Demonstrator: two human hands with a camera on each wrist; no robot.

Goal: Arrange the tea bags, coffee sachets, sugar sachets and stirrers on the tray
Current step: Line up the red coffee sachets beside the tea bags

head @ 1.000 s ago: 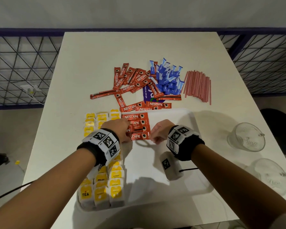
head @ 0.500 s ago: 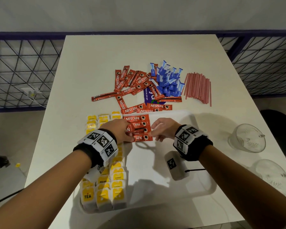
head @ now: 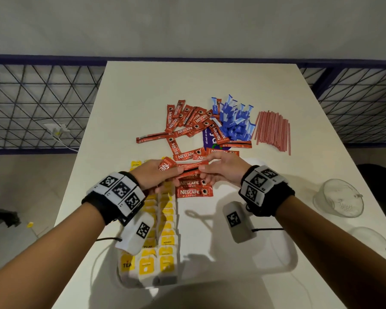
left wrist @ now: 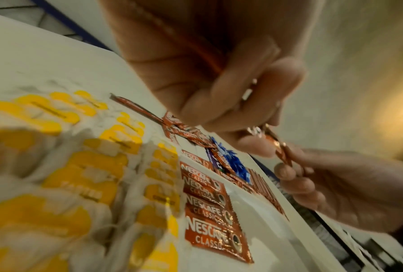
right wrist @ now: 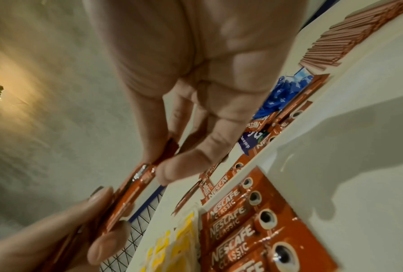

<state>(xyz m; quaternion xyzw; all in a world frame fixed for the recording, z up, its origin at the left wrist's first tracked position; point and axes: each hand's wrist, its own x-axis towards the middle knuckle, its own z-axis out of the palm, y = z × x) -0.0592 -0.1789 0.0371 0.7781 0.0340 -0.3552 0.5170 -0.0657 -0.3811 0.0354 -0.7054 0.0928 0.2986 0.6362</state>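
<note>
Sachets (head: 188, 169) now lifted — ends hidden.

2 glass cups (head: 338, 200) (head: 373, 243) on table (head: 201, 81), well right of the fingers. Wire fence (head: 31, 103) behind. Plug (head: 57, 129) far left.

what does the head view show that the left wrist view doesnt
Only the head view: two glass cups to the right of the tray, the full bundle of stirrers, and both wrist bands.

Only the left wrist view: the underside of the left hand, with its fingers curled round the coffee sachets.

Both: the right hand pinching the same sachets' other end, plus tea bags and laid Nescafe sachets on the tray.
</note>
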